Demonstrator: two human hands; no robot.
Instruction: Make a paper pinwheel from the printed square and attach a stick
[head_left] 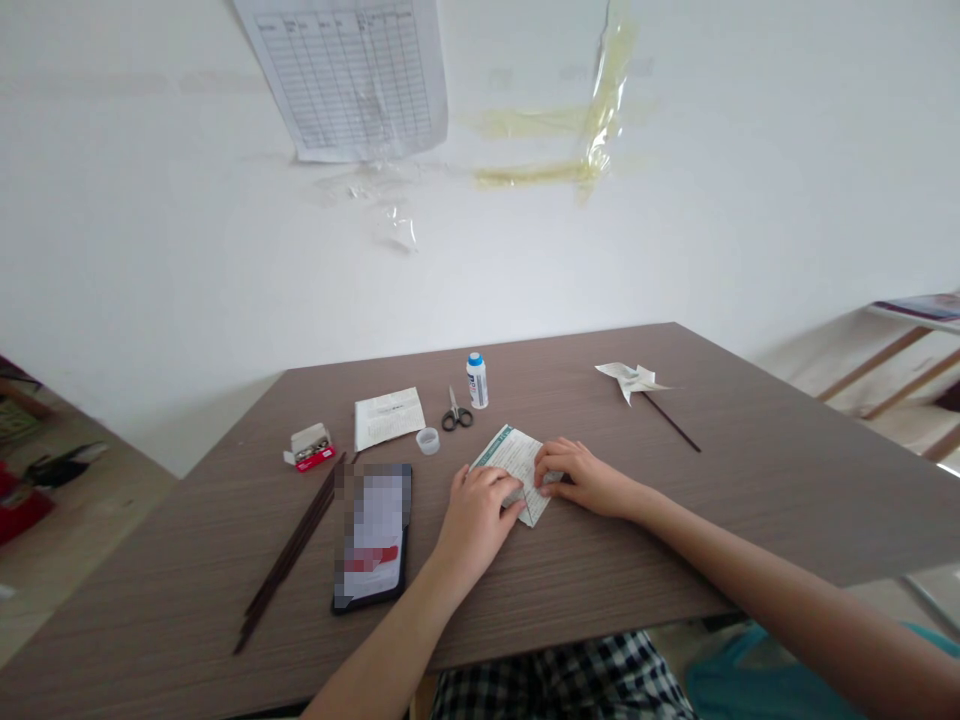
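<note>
A square of printed paper (512, 450) with a green band along one edge lies turned like a diamond on the brown table. My left hand (484, 505) grips its lower left part, with thumb and fingertips close together on the sheet. At the right corner, my right hand (574, 478) has its fingers curled and pinches the paper's edge. A crease shows between the two hands near the lower corner. Just beyond the sheet are black-handled scissors (457, 415), a white bottle with a blue cap (477, 382) and a small translucent round cap (427, 441).
A phone (375, 535) lies left of my left hand, beside several dark thin sticks (289, 555). Farther back are a small red and white box (311, 448) and a stack of printed paper (390, 417). A paper pinwheel (634, 380) on a stick rests at the right. A wall bounds the table's back.
</note>
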